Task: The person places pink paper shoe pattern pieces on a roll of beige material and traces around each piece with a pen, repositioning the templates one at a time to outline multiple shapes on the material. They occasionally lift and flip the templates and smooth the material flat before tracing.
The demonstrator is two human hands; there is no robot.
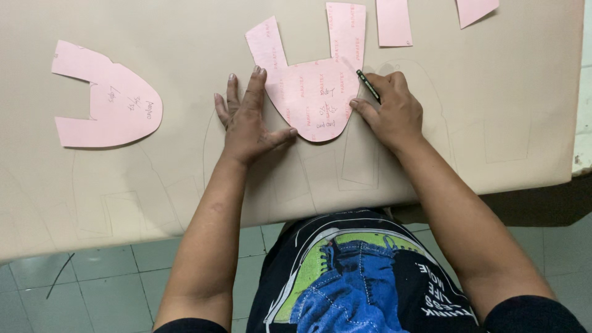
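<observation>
The right hand (391, 108) has its fingers (365, 111) closed around a dark pencil (368, 85), the tip set against the right edge of a pink card pattern (314, 89), apparently so the line follows the outline. The left hand (250, 120) lies flat with fingers (256, 86) spread and gripping nothing; fingertips and thumb rest against the pattern's left and near edge, evidently pinning it so it cannot slide.

The pattern is a rounded piece with two strips running toward the far side. It lies flat near the middle of a beige sheet (493, 80) that covers the bench, between the two hands.

Faint pencil outlines show on the sheet near and right of the pattern. A second pink pattern (108, 102), U-shaped with handwriting on it, lies well apart to the left. Two smaller pink pieces (393, 21) sit at the far edge, partly cut off by the frame. Grey-green floor tiles (105, 290) show below the sheet's near edge.
</observation>
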